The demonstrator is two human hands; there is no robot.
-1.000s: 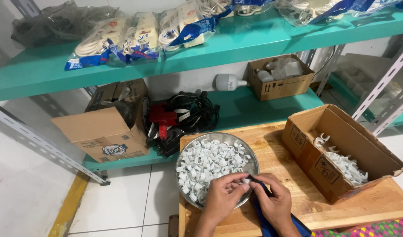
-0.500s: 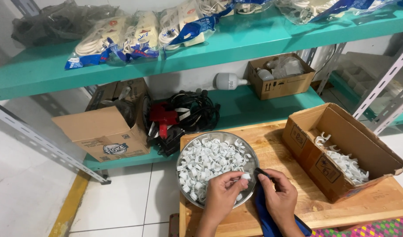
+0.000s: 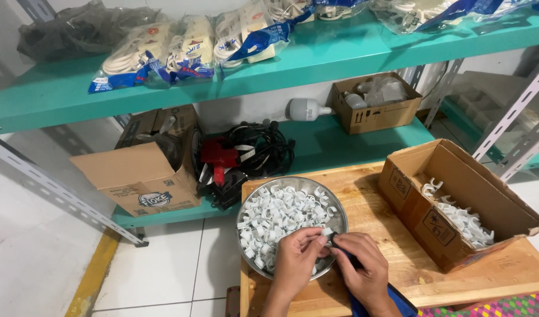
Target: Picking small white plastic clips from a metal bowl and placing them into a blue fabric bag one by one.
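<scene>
A round metal bowl [image 3: 334, 205] full of small white plastic clips [image 3: 278, 214] sits on a wooden board [image 3: 378, 217]. My left hand [image 3: 296, 258] hovers over the bowl's near rim and pinches one white clip [image 3: 326, 232] between thumb and fingers. My right hand [image 3: 363, 267] is beside it, fingers closed on a thin dark tool [image 3: 341, 246] whose tip meets the clip. The two hands touch at the fingertips.
An open cardboard box [image 3: 457, 202] holding more white clips stands on the board at the right. Behind are teal shelves [image 3: 316, 138] with a cardboard box [image 3: 143, 167], black cables [image 3: 252, 152], a light bulb [image 3: 307, 109] and bagged power strips [image 3: 181, 50].
A moment ago my hands had drawn slightly apart; now they have come back together over the bowl's near rim, the tool tip against the clip.
</scene>
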